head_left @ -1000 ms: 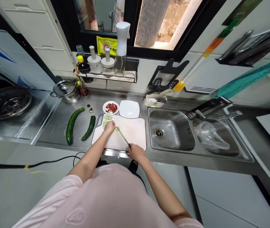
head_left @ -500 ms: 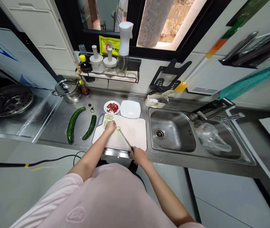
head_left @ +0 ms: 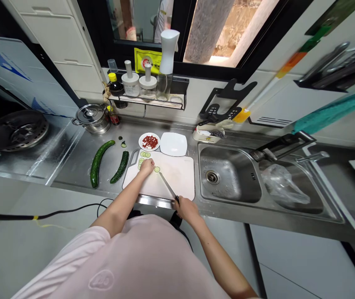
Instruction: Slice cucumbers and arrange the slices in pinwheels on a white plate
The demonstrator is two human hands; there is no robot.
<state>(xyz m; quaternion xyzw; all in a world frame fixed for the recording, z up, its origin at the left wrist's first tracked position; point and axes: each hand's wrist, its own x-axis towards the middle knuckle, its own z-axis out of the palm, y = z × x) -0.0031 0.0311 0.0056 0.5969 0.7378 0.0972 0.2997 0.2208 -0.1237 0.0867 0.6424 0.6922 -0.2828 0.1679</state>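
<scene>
My right hand (head_left: pixel 187 209) is wrapped round the black handle of a knife (head_left: pixel 168 185), whose blade points up and left over the white cutting board (head_left: pixel 180 178). A round cucumber slice (head_left: pixel 156 169) lies by the blade's tip. My left hand (head_left: pixel 146 167) is closed over the board's left part; what its fingers hold, if anything, is too small to make out. Several pale green slices (head_left: pixel 145 154) lie behind and beside it. Left of the board are a short cucumber piece (head_left: pixel 119 167) and a long curved cucumber (head_left: pixel 99 163).
Behind the board sit a plate of chopped red pieces (head_left: pixel 149 141) and a white square plate (head_left: pixel 173 144). A lidded pot (head_left: pixel 92 118) stands back left, a wok (head_left: pixel 15 129) far left. The sink (head_left: pixel 230 178) is on the right, a condiment shelf (head_left: pixel 146 99) behind.
The whole view has shifted slightly. The knife blade has moved a little away from the round slice, toward the front right. My left hand stays closed at the board's left.
</scene>
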